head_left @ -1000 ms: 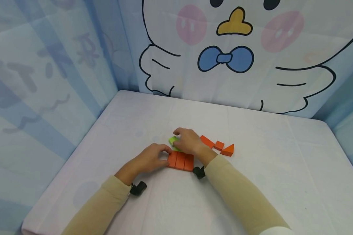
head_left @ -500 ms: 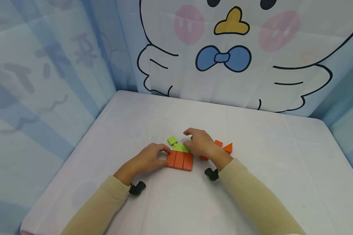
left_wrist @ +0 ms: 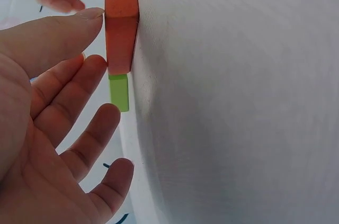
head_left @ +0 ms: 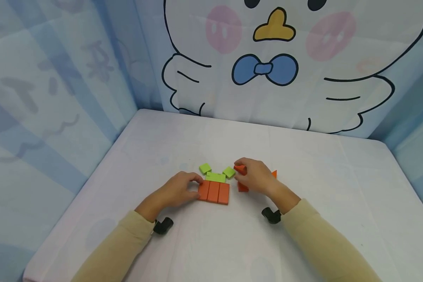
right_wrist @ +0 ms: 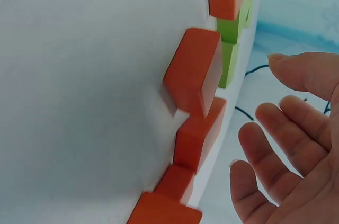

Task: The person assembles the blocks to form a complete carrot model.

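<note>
Head view: I see left hand (head_left: 178, 190) open, bracing orange block row (head_left: 214, 192); right hand (head_left: 255, 176) open, fingers relaxed over loose orange blocks (right_wrist: 193, 73).

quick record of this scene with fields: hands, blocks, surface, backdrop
left hand: thumb touches the left end of the orange row
right hand: fingers open over loose orange blocks, grip not confirmed
green blocks: one against the row's far edge, two small squares apart at its corners
surface: white table
backdrop: cartoon bird curtain
</note>
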`<state>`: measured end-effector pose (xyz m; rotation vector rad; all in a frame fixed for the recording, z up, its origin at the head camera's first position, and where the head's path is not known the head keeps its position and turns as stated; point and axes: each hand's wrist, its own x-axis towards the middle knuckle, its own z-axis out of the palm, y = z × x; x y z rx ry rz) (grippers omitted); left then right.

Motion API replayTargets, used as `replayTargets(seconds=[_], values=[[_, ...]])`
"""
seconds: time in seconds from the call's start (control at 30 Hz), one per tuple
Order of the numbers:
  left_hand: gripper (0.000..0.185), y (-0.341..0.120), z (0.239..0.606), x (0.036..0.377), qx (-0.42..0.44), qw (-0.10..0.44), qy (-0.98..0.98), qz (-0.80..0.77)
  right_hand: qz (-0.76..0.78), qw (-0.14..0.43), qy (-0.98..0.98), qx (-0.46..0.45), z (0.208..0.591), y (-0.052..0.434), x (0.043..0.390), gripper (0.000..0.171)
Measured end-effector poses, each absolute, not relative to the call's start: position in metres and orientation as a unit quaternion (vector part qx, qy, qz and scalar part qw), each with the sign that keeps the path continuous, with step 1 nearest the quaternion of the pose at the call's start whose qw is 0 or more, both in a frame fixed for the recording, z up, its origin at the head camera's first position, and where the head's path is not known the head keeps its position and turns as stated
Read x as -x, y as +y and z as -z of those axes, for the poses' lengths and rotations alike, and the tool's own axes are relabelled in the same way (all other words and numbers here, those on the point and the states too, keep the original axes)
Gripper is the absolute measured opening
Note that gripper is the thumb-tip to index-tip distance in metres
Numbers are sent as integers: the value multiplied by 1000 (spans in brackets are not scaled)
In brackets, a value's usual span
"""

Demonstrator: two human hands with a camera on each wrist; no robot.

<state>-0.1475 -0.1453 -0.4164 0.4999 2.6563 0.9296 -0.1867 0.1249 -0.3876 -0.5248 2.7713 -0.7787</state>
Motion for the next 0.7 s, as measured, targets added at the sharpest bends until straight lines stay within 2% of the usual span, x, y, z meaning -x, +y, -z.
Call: replayTargets(seconds=[0.37, 0.7], values=[[36, -143, 417, 149, -173, 146, 920, -320, 234, 101, 954, 154, 388, 153, 191, 46], [36, -141, 416, 150, -170, 146, 921, -318, 219, 99, 959, 147, 399, 156, 202, 45]])
